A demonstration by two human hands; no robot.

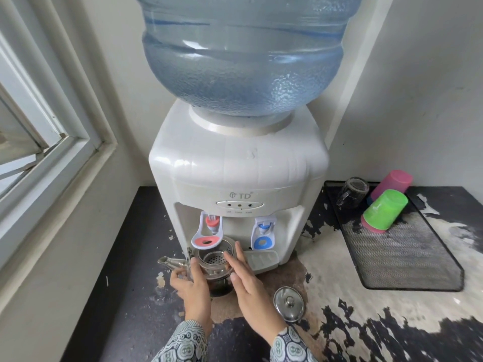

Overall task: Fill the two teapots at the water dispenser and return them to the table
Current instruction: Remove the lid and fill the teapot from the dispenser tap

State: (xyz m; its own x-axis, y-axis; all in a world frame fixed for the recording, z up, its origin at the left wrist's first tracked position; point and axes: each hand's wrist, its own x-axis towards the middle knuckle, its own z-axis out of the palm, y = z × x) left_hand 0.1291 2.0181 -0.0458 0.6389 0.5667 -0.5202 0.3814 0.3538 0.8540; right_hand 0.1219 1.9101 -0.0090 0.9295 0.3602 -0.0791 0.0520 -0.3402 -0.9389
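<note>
Both hands cup the glass teapot (215,267) under the red tap (210,228): left hand (189,283) curled around its spout side, right hand (245,280) flat and open against it. Likely fragile, slippery, heavier once filled; support the base.

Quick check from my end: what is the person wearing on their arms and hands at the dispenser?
Both hands are bare: the left hand and the right hand show no gloves, and no rings or watch are visible. Each wrist ends in a long sleeve of pale fabric printed with dark green-grey medallion and striped patterns, the left sleeve and the right sleeve.
</note>
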